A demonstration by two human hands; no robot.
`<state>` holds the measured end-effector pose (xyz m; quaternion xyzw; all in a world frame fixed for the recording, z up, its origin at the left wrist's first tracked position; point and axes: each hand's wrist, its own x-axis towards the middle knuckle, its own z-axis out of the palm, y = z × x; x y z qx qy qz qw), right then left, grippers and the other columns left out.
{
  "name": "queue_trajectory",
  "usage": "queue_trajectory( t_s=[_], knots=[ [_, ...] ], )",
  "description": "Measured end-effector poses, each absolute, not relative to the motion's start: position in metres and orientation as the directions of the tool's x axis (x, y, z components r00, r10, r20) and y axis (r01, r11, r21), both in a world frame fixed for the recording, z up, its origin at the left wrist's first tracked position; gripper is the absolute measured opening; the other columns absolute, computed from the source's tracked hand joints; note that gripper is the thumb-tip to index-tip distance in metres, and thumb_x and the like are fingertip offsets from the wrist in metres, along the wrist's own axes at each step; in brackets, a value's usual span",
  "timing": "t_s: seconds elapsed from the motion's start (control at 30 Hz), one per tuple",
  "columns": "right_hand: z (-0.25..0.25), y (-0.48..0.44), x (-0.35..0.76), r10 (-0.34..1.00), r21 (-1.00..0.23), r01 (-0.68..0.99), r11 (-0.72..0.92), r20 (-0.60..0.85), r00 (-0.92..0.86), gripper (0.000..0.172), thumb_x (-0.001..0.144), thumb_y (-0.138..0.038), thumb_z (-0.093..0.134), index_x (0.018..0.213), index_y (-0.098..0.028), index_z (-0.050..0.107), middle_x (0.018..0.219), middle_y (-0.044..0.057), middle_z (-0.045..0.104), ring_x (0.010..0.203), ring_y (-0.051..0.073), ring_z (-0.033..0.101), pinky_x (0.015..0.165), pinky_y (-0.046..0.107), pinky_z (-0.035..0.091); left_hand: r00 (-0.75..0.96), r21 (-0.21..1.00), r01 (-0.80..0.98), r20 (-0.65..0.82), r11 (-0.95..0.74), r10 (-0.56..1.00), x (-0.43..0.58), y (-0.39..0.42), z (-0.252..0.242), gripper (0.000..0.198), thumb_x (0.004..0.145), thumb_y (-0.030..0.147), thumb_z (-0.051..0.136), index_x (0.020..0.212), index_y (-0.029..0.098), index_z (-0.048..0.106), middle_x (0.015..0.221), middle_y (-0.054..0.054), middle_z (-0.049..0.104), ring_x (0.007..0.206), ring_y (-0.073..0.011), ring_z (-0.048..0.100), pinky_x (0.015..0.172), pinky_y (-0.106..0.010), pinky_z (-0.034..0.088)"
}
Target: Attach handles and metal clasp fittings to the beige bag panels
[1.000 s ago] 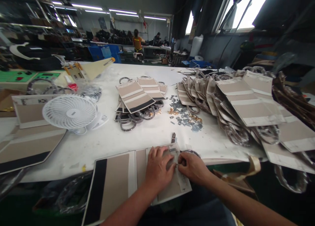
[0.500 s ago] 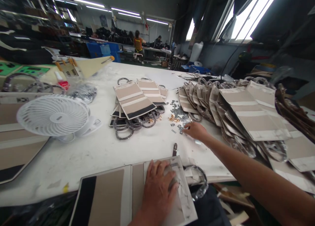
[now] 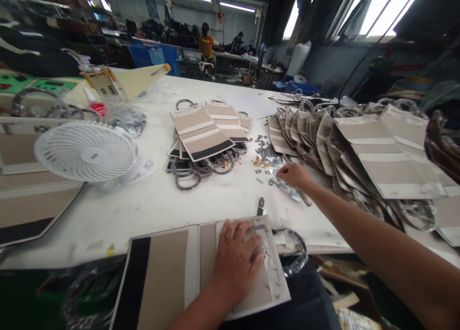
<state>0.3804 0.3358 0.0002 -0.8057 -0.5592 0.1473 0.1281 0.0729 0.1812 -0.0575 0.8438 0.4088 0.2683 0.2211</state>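
Note:
My left hand [image 3: 239,258] lies flat on a beige bag panel [image 3: 168,267] with a black strip, its fingers spread. The panel rests at the table's near edge and over my lap. A plastic-wrapped handle [image 3: 296,253] sticks out at its right. My right hand [image 3: 293,175] is at the near right side of a pile of small metal pieces [image 3: 268,152]. Its fingertips are pinched together, and what is between them is too small to make out. Gold-coloured fittings [image 3: 259,162] lie left of that hand. Clear plastic [image 3: 295,194] shows just below it.
Beige bag pieces with wrapped handles lie stacked in the middle [image 3: 203,133] and on the right [image 3: 384,152]. A white fan [image 3: 86,152] stands at the left. A small dark metal-ended tab [image 3: 260,206] lies beyond the panel. Two people work far back.
The view has shifted, so the table's things appear higher and further right. My right hand stays at the metal pieces, with more clear plastic showing below it. My left hand remains on the panel.

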Motion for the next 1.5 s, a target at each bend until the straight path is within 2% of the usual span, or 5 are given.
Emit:
queue_trajectory(
  t_s=[0.27, 0.37, 0.8, 1.13, 1.5],
  knots=[
    [0.023, 0.211, 0.339, 0.955, -0.710, 0.639, -0.294, -0.232, 0.182, 0.040, 0.083, -0.033, 0.074, 0.120, -0.017, 0.074, 0.064, -0.004, 0.066, 0.046, 0.011, 0.053, 0.050, 0.024, 0.042, 0.610, 0.540, 0.568, 0.230, -0.620, 0.759, 0.069, 0.180, -0.052, 0.035, 0.093, 0.036, 0.072, 0.128, 0.030, 0.074, 0.147, -0.007, 0.059, 0.138, -0.0342, 0.048, 0.129, -0.064, 0.025],
    [0.013, 0.159, 0.309, 0.937, -0.801, 0.494, -0.338, -0.335, 0.099, 0.041, 0.081, -0.035, 0.075, 0.118, -0.018, 0.077, 0.068, -0.003, 0.066, 0.048, 0.010, 0.052, 0.049, 0.024, 0.041, 0.634, 0.526, 0.559, 0.228, -0.641, 0.739, 0.069, 0.181, -0.050, 0.038, 0.092, 0.035, 0.072, 0.130, 0.029, 0.074, 0.147, -0.008, 0.059, 0.137, -0.0351, 0.049, 0.127, -0.063, 0.029],
    [-0.020, 0.124, 0.284, 0.912, -0.841, 0.364, -0.401, -0.405, 0.067, 0.037, 0.079, -0.036, 0.071, 0.110, -0.017, 0.074, 0.058, -0.006, 0.059, 0.045, 0.012, 0.049, 0.046, 0.026, 0.035, 0.619, 0.495, 0.578, 0.254, -0.649, 0.744, 0.073, 0.178, -0.050, 0.037, 0.089, 0.032, 0.073, 0.125, 0.029, 0.077, 0.145, -0.009, 0.061, 0.134, -0.0337, 0.054, 0.124, -0.061, 0.035],
    [-0.020, 0.129, 0.279, 0.962, -0.667, 0.703, -0.246, -0.259, 0.090, 0.027, 0.082, -0.031, 0.067, 0.104, -0.021, 0.079, 0.068, -0.001, 0.069, 0.062, 0.017, 0.060, 0.061, 0.028, 0.043, 0.596, 0.509, 0.590, 0.248, -0.627, 0.763, 0.076, 0.177, -0.051, 0.041, 0.083, 0.043, 0.081, 0.123, 0.031, 0.078, 0.143, -0.006, 0.062, 0.131, -0.0352, 0.051, 0.120, -0.059, 0.039],
    [-0.025, 0.123, 0.281, 0.970, -0.653, 0.725, -0.221, -0.221, 0.096, 0.029, 0.087, -0.034, 0.066, 0.109, -0.023, 0.081, 0.082, 0.002, 0.077, 0.072, 0.020, 0.069, 0.067, 0.030, 0.049, 0.548, 0.548, 0.581, 0.283, -0.602, 0.787, 0.083, 0.178, -0.057, 0.033, 0.081, 0.038, 0.088, 0.113, 0.038, 0.082, 0.142, -0.002, 0.065, 0.137, -0.0330, 0.051, 0.124, -0.061, 0.031]
  ],
)
